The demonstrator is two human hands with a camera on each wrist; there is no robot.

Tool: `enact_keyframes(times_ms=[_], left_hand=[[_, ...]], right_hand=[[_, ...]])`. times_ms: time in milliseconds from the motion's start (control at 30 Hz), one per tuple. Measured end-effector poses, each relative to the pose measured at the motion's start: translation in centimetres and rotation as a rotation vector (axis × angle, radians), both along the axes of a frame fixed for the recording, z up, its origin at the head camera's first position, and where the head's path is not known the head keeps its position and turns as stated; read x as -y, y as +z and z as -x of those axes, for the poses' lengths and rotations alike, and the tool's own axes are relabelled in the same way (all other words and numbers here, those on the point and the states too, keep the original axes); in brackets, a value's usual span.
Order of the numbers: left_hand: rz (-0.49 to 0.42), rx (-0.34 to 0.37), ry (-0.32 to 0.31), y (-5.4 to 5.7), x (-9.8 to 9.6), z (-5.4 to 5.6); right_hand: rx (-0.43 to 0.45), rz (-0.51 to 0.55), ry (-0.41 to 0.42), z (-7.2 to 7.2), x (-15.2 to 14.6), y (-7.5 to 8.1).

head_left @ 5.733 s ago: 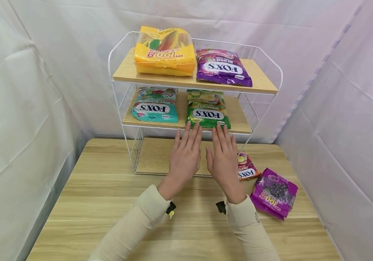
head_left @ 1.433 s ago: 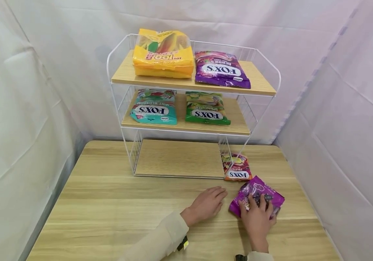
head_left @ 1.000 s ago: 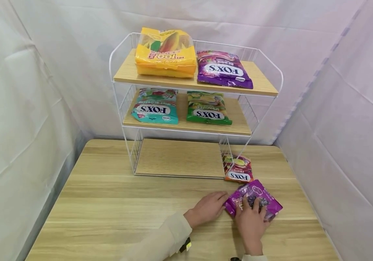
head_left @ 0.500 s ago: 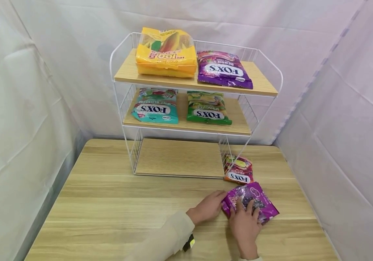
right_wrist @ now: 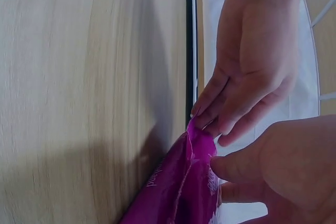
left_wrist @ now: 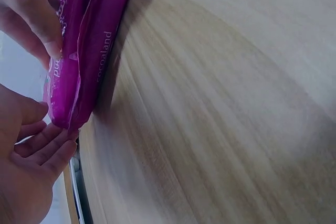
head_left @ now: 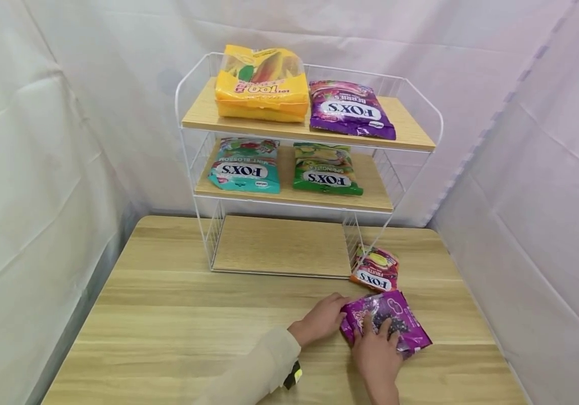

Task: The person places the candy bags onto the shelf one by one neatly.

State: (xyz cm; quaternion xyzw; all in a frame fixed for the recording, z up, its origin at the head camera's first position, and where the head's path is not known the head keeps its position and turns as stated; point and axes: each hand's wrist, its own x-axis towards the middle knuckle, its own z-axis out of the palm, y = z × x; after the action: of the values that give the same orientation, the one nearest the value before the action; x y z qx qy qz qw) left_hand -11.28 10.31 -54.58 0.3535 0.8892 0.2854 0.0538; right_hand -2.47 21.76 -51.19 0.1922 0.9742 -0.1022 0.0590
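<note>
Purple bag (head_left: 405,324) on the tabletop (head_left: 168,326), just in front of a red packet (head_left: 379,271)
Left hand (head_left: 321,319) pinches one end, right hand (head_left: 378,360) spreads fingers on top — bag probably light, pliable, slick, best gripped at its ends.

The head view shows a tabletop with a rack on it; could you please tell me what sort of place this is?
Probably a small staged booth rather than a real shop: white sheets close off the back and both sides, and a wire rack of bright packets stands on a wood-grain table.
</note>
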Motion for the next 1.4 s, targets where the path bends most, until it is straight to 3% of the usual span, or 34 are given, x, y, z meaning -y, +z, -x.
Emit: enact_keyframes(times_ms=[267,400,600,767,833,1000,1200,1400], left_hand=[[-0.045,0.042,0.033,-0.3,0.8,1.1],[-0.076,0.061,0.029,-0.5,1.0,1.9],[-0.111,0.077,0.019,-0.6,1.4,3.0],[-0.07,0.099,0.048,-0.4,1.0,3.2],[-0.024,0.066,0.056,-0.3,0.8,3.1],[0.095,-0.048,0.04,-0.1,0.6,2.3],[0.172,-0.077,0.007,0.0,0.8,1.3],[0.2,-0.039,-0.005,-0.4,0.9,1.3]], right_hand=[[0.004,0.023,0.049,-0.1,2.2,0.9],[-0.053,0.022,0.101,-0.1,3.2,0.9],[-0.169,0.115,0.148,0.0,4.5,0.7],[-0.225,0.16,0.16,-0.4,4.1,0.8],[-0.268,0.17,0.165,-0.6,3.2,0.9],[-0.326,0.138,0.075,-0.6,-0.5,1.5],[-0.23,0.197,-0.134,0.3,-5.3,1.4],[-0.124,0.301,-0.127,0.7,-7.0,0.1]])
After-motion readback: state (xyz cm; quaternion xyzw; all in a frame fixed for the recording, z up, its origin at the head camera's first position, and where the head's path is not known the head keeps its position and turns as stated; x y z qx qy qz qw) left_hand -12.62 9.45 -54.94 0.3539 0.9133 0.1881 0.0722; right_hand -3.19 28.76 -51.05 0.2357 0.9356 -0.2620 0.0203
